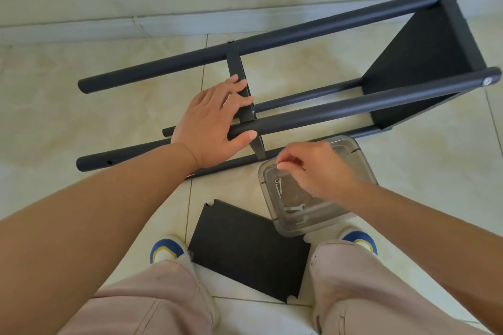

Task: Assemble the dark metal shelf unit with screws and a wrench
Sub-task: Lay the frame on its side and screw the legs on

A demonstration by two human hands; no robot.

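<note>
Blue-toed shoes (167,249) on tiled floor (81,106)

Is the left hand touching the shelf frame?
Touching. The head view shows the left hand on the shelf frame: its fingers lie on the middle shelf panel and its thumb presses a pole.
</note>
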